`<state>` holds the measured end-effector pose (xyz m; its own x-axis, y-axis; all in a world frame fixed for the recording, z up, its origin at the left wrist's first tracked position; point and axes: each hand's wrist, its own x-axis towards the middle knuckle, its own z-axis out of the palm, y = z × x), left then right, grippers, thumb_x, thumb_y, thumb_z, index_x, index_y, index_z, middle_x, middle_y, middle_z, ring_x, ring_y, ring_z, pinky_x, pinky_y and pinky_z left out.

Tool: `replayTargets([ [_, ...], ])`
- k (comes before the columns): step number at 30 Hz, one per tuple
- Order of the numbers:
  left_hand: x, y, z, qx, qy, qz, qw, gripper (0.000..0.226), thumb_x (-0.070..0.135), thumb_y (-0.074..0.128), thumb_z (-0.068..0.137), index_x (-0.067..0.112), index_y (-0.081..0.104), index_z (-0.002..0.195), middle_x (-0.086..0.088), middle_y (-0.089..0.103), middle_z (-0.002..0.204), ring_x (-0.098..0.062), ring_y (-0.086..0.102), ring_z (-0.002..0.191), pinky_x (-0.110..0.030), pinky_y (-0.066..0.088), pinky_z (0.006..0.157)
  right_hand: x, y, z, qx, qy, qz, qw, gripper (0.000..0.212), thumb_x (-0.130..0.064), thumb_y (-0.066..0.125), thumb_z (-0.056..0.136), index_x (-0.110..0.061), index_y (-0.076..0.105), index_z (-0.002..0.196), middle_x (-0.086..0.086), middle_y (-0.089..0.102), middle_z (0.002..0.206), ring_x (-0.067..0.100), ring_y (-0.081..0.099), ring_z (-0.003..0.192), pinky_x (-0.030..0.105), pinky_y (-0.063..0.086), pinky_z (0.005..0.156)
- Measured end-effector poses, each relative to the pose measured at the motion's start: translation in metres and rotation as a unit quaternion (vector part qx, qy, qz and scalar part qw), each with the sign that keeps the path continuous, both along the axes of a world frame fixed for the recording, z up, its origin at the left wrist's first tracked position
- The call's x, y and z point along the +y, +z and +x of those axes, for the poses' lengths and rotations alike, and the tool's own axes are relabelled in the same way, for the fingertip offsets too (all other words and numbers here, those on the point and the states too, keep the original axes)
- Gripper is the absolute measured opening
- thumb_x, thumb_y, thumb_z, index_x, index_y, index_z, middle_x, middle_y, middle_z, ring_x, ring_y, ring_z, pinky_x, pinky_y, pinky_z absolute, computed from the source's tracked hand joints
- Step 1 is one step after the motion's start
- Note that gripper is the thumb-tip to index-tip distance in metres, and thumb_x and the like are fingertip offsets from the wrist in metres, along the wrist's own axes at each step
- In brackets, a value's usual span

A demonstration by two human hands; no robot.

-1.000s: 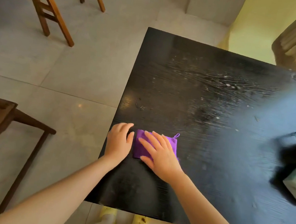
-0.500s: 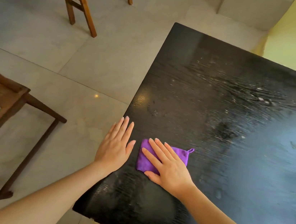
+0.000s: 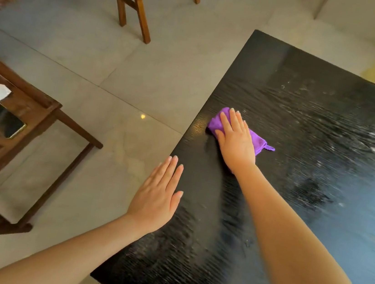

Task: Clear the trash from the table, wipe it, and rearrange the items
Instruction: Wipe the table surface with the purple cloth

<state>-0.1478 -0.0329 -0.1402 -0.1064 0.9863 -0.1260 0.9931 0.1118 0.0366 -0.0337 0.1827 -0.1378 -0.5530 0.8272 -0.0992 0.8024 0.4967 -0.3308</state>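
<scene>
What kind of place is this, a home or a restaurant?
Probably a home dining or living area, though I cannot be sure. A black table is being wiped with a purple cloth, wooden chairs stand on a tiled floor, and a phone lies nearby.

My right hand [image 3: 235,143] presses the purple cloth [image 3: 257,140] flat on the black bench [image 3: 322,159]; my left hand [image 3: 157,197] hovers flat at its edge.

The black table [image 3: 319,183] shows glossy, ridged wood grain; the purple cloth [image 3: 257,140] looks soft and fuzzy; the floor [image 3: 142,76] is smooth tile.
</scene>
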Motion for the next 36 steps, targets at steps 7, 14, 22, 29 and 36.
replayTargets([
  [7, 0.0, 0.0, -0.001, 0.009, 0.003, 0.005, 1.0, 0.06, 0.04, 0.023, 0.097, 0.004, 0.031, 0.145, -0.015, 0.028, 0.154, -0.027, 0.024, 0.144, -0.04, 0.01, 0.114, 0.009, -0.002, -0.007, 0.027, 0.027, 0.01, 0.999, 0.049, -0.03, 0.038, 0.099, -0.014, 0.032, 0.145, 0.009, 0.022, 0.157, 0.026, 0.015, 0.146, 0.036, 0.009, 0.119],
  [14, 0.002, 0.0, -0.003, 0.003, 0.006, -0.005, 1.0, 0.06, 0.038, 0.021, 0.096, 0.002, 0.031, 0.144, -0.017, 0.028, 0.153, -0.026, 0.025, 0.143, -0.034, 0.006, 0.116, -0.096, 0.006, 0.046, 0.04, 0.159, 0.002, 0.986, 0.049, -0.036, 0.038, 0.092, -0.013, 0.052, 0.133, 0.011, 0.046, 0.143, 0.029, 0.041, 0.135, 0.039, 0.018, 0.113],
  [22, 0.003, 0.001, -0.002, 0.006, 0.011, -0.014, 1.0, 0.063, 0.041, 0.017, 0.097, 0.001, 0.033, 0.143, -0.018, 0.031, 0.152, -0.028, 0.028, 0.142, -0.033, 0.005, 0.115, -0.194, 0.006, 0.129, 0.03, 0.147, 0.047, 0.988, 0.045, -0.036, 0.046, 0.091, -0.019, 0.051, 0.133, 0.005, 0.047, 0.144, 0.023, 0.044, 0.133, 0.04, 0.031, 0.111],
  [29, 0.003, 0.0, -0.002, -0.007, 0.007, -0.01, 1.0, 0.071, 0.045, 0.001, 0.096, 0.0, 0.028, 0.144, -0.018, 0.025, 0.154, -0.028, 0.021, 0.144, -0.029, -0.004, 0.116, -0.151, -0.004, 0.131, 0.055, 0.039, 0.066, 0.996, 0.045, -0.03, 0.044, 0.09, -0.01, 0.055, 0.129, 0.013, 0.052, 0.138, 0.031, 0.047, 0.129, 0.036, 0.025, 0.112],
  [36, 0.005, 0.001, -0.001, -0.032, 0.013, 0.019, 0.999, 0.067, 0.045, 0.009, 0.094, 0.007, 0.017, 0.149, -0.011, 0.012, 0.158, -0.02, 0.005, 0.147, -0.033, 0.003, 0.12, -0.067, 0.0, 0.111, 0.075, -0.109, 0.031, 0.991, 0.039, -0.018, 0.048, 0.094, -0.006, 0.05, 0.131, 0.016, 0.042, 0.145, 0.036, 0.037, 0.135, 0.048, 0.033, 0.111],
])
